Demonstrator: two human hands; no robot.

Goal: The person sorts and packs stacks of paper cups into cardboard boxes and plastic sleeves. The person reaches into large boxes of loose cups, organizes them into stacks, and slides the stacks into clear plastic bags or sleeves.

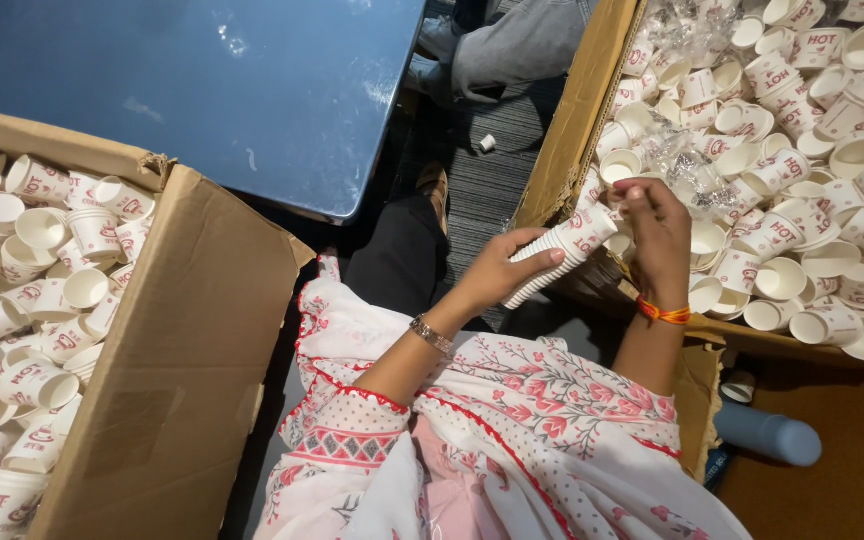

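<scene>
Cradling the nested stack of paper cups (558, 254) in my left hand (497, 275), just beside the right-hand cardboard box (574, 120), I pinch its top rim with my right hand (660, 240), keeping cups aligned

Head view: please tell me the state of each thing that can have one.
Stack of paper cups: nested, held tilted by both hands.
Left hand: closed around stack.
Right hand: pinching top cup.
Right carton: open, holds loose cups.
Left carton: open, holds loose cups.
</scene>
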